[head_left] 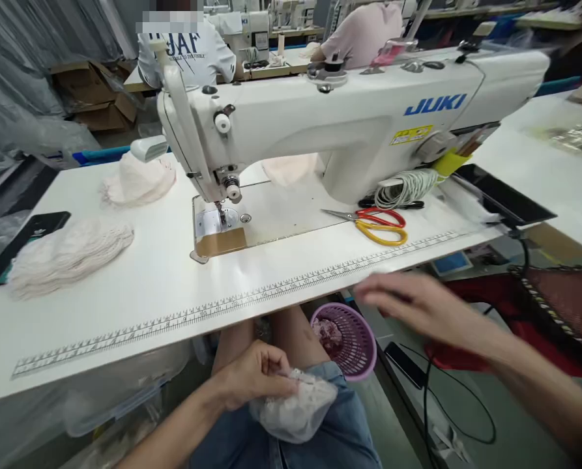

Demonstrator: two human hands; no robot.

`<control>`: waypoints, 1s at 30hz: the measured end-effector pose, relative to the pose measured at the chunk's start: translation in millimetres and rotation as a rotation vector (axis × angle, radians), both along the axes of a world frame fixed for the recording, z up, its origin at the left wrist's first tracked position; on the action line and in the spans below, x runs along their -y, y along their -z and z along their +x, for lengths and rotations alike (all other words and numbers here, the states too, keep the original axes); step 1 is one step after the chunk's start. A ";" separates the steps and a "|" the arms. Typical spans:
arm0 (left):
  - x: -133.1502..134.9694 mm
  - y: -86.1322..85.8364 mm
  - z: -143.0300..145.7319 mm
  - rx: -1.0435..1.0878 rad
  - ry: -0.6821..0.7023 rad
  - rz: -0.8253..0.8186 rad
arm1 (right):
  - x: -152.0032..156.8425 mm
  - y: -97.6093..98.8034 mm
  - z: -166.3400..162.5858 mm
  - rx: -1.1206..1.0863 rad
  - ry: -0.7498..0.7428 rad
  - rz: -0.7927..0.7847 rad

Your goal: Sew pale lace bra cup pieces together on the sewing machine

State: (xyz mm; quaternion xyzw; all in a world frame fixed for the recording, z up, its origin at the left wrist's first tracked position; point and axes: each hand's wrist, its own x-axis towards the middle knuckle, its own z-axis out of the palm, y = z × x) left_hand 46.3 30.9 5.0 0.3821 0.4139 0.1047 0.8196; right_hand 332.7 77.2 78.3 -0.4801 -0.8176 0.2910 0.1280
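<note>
My left hand (pixel 256 378) is closed on a white, sheer, gathered piece of fabric (pixel 298 407), pinching its upper edge over my lap. My right hand (pixel 412 299) is off to the right, just past the table's front edge, blurred by motion. Its fingers look stretched out, a dark gap shows by the thumb, and I see nothing in it. The nearest thing on the table is a pair of scissors (pixel 376 223) with one red and one yellow handle. Behind them stands a white sewing machine (pixel 291 117), its needle area (pixel 221 217) bare of fabric.
Pale fabric pieces lie in a stack (pixel 70 254) and a pile (pixel 139 179) at the left. A printed ruler (pixel 232 303) runs along the table edge. Below stands a purple basket (pixel 363 345) with scraps; a phone (pixel 405 365) and cables lie right. Two people sit beyond.
</note>
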 end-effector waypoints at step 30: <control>16.6 8.9 -50.7 -0.022 -0.092 -0.131 | 62.6 50.0 -36.2 0.088 -0.039 -0.221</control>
